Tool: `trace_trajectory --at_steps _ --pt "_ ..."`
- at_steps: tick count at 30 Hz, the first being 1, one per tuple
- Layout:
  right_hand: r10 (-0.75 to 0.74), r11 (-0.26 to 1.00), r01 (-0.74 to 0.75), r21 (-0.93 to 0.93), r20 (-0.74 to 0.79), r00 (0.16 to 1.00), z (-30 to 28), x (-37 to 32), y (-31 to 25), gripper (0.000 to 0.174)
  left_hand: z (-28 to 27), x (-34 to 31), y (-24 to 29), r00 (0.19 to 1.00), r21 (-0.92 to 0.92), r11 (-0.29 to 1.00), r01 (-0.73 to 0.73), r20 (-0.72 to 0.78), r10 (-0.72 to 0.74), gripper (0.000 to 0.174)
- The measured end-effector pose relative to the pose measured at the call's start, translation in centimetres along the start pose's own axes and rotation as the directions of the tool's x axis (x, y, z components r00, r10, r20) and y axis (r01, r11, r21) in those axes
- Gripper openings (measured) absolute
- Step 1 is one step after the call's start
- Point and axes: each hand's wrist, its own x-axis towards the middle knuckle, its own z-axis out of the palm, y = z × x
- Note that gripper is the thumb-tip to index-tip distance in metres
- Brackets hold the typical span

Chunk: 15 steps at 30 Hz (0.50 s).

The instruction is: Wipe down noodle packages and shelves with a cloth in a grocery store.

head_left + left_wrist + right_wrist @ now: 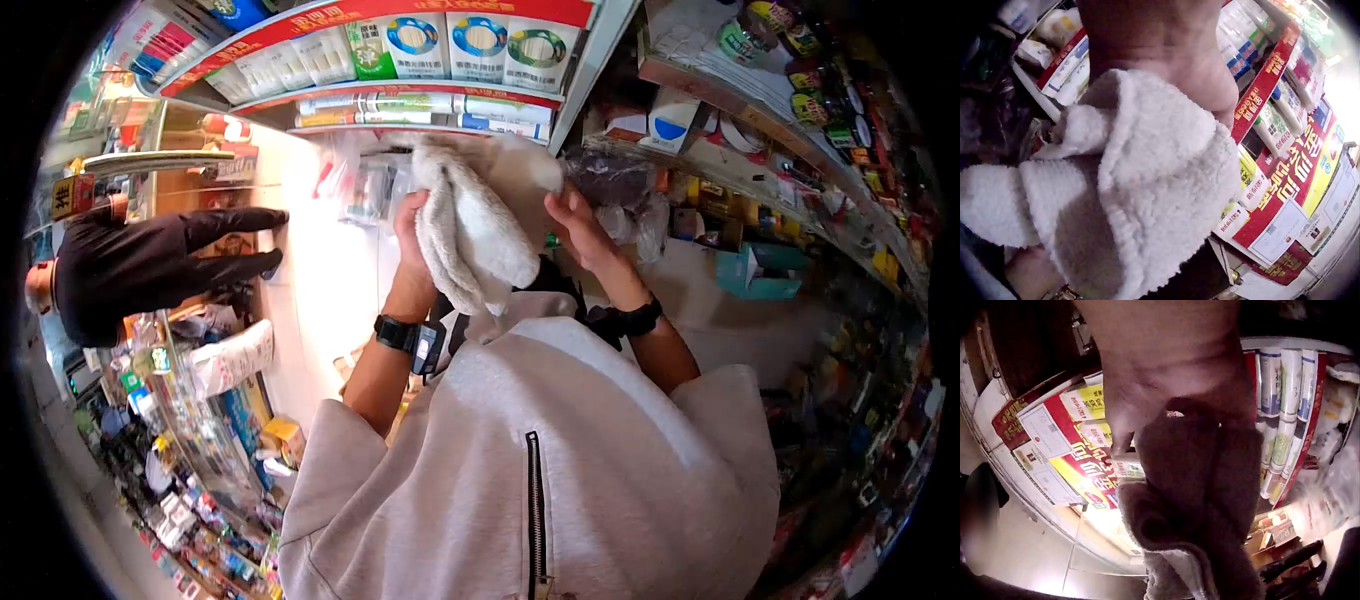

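Observation:
A fluffy white and grey cloth (500, 220) hangs folded between both hands, in front of the chest. My left hand (412, 235) grips its left side; in the left wrist view, the pale fleecy cloth (1160, 169) covers most of the fingers. At the other side, my right hand (585, 232) holds the cloth's edge with the thumb showing. The right wrist view has the cloth (1204, 481) dark in shadow, draped down from the right hand (1166, 381), whose fingers are mostly hidden behind it.
Ahead stands a shelf with packs of noodles (410, 48) and rolled packets. Crowded shelves (760, 120) line the right, with a teal box (762, 270) below. Another person in dark clothes (130, 260) stands at left, near a white sack (232, 358).

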Motion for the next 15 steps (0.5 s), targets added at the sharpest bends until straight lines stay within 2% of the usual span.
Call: trace_trajectory --at_steps 1,2,3,4,5,6,7,8,9,10,11,13,14,15 --pt "0.042 0.998 -0.04 0.038 -0.063 0.997 1.5 -0.1 -0.2 0.092 -0.3 0.0 0.3 0.998 -0.101 0.993 0.062 0.016 -0.061 0.058" --pt "0.03 0.997 -0.019 0.069 -0.163 0.986 3.3 -0.3 -0.3 0.079 -0.8 0.4 0.5 0.995 -0.111 0.989 0.096 0.039 -0.093 0.059" --pt "0.021 0.998 -0.011 0.054 -0.177 0.984 4.6 -0.2 -0.1 0.079 -1.6 0.6 1.1 0.991 -0.122 0.984 0.13 0.058 -0.124 0.06" --pt "0.06 0.998 -0.061 0.0 -0.221 0.973 5.9 0.2 0.0 0.064 -3.0 0.9 1.8 0.974 -0.128 0.973 0.192 0.148 -0.173 0.06" --pt "0.099 0.992 -0.117 -0.053 -0.266 0.959 7.3 0.7 0.2 0.05 -3.4 0.9 3.0 0.971 -0.141 0.97 0.197 0.164 -0.173 0.06" --pt "-0.022 0.996 -0.007 -0.084 -0.342 0.939 8.8 1.4 1.5 0.039 -3.8 0.7 4.0 0.955 -0.084 0.962 0.26 0.17 -0.243 0.06" --pt "-0.026 0.995 -0.011 -0.102 -0.35 0.936 10.0 1.9 2.2 0.039 -4.3 0.6 5.0 0.934 -0.027 0.946 0.323 0.171 -0.314 0.06" --pt "-0.036 0.996 0.001 -0.09 -0.383 0.923 11.0 2.1 2.8 0.039 -5.4 1.0 5.4 0.926 0.01 0.947 0.32 0.21 -0.315 0.058" --pt "-0.04 0.997 0.009 -0.078 -0.413 0.91 11.8 2.1 3.3 0.04 -6.5 1.1 5.8 0.924 0.169 0.931 0.324 0.155 -0.35 0.063" --pt "-0.124 0.983 0.049 -0.176 -0.447 0.886 12.3 2.4 3.8 0.038 -7.5 1.4 6.1 0.955 0.175 0.961 0.216 0.165 -0.245 0.065" --pt "-0.123 0.981 0.04 -0.191 -0.448 0.886 13.4 2.6 3.4 0.038 -8.1 1.5 6.8 0.975 0.181 0.978 0.102 0.175 -0.134 0.068" --pt "-0.259 0.919 0.064 -0.389 -0.474 0.841 15.2 2.5 2.5 0.038 -10.3 1.0 9.4 0.939 0.115 0.983 0.146 0.297 -0.174 0.07" --pt "-0.193 0.932 0.015 -0.363 -0.46 0.866 16.3 2.2 1.8 0.044 -11.2 1.1 9.9 0.945 0.122 0.973 0.195 0.242 -0.22 0.07" --pt "-0.191 0.932 0.009 -0.363 -0.47 0.862 16.7 2.1 2.1 0.044 -11.8 1.0 10.0 0.942 0.121 0.971 0.205 0.244 -0.23 0.07"
